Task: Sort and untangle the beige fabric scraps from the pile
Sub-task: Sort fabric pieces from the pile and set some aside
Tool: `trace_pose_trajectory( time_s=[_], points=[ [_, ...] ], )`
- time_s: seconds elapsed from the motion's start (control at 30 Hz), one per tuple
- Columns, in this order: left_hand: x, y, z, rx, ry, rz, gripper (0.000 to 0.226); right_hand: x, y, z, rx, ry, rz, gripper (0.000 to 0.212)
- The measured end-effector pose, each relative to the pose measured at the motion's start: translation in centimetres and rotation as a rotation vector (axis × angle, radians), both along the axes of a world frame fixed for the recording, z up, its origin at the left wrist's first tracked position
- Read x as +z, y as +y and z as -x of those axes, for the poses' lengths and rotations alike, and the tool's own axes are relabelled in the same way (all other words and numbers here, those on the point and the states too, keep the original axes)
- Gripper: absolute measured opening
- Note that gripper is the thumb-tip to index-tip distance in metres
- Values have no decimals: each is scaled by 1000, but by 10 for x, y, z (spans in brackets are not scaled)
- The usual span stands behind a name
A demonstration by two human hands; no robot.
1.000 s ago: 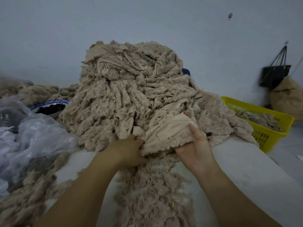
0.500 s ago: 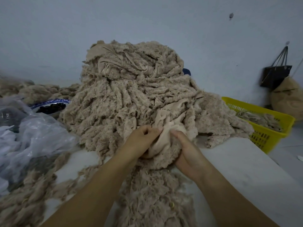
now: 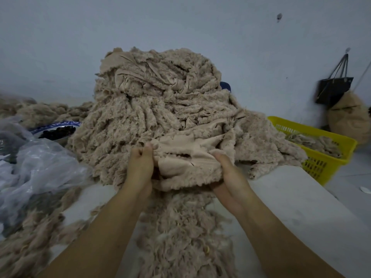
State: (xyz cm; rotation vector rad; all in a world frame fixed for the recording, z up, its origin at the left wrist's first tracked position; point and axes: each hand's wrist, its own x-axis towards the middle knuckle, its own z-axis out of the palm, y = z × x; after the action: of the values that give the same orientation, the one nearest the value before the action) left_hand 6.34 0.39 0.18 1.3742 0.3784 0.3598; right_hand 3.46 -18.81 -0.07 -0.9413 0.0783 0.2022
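A tall pile of beige fleecy fabric scraps [image 3: 160, 101] rises on the white table [image 3: 297, 201] in front of me. At its near foot lies one beige scrap [image 3: 186, 157], smooth side up, spread between my hands. My left hand [image 3: 139, 167] grips its left edge with curled fingers. My right hand [image 3: 230, 173] holds its right edge, thumb on top and fingers underneath. More loose scraps [image 3: 180, 237] trail from the pile toward me between my forearms.
A yellow plastic basket [image 3: 321, 161] with some scraps stands at the table's right end. Crumpled clear plastic bags [image 3: 34, 163] lie on the left, by a blue-rimmed bowl [image 3: 58, 129] of dark items. A black bag [image 3: 334, 90] hangs on the wall above a stuffed beige sack [image 3: 349, 117].
My hands had bunched the scrap together half a second ago; now they have moved apart and stretched it flat between them.
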Motion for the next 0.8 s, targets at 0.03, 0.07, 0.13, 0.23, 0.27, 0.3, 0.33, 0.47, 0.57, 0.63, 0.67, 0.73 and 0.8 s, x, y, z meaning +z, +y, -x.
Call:
trace_pose_trajectory(
  time_s=[0.03,0.07,0.13,0.23,0.27,0.3,0.33,0.47,0.57,0.63,0.67,0.73,0.8],
  points=[
    [1,5,-3,30,17,100,29,1,-2,-1,-21,1,-57,25],
    [2,12,-5,67,36,212,31,2,-5,-3,-53,3,-121,23],
    [2,28,-7,120,78,392,29,3,-11,-5,-107,5,-200,24],
    [-2,32,-5,97,100,498,20,0,-16,-8,-134,3,-215,30],
    [-3,27,-4,83,102,463,19,-1,-15,-7,-131,-6,-216,32],
    [-2,22,-2,85,88,363,19,-2,-12,-7,-122,-18,-212,33],
    [-2,16,0,103,49,183,18,-2,-10,-5,-110,-29,-206,33],
    [8,-7,20,146,-333,-664,33,-3,-4,-2,-46,-95,-194,34],
    [15,-25,33,-48,-539,-1043,37,-4,-5,-2,-4,-150,-195,40],
    [12,-32,36,-255,-590,-1154,44,-4,-6,-4,29,-160,-196,47],
    [8,-35,37,-323,-596,-1198,43,-4,-6,-4,50,-152,-191,50],
    [-1,-38,36,-367,-608,-1275,29,-5,-7,-5,58,-131,-175,51],
    [-3,-41,37,-348,-621,-1327,23,-7,-7,-6,13,-110,-134,47]
  ],
)
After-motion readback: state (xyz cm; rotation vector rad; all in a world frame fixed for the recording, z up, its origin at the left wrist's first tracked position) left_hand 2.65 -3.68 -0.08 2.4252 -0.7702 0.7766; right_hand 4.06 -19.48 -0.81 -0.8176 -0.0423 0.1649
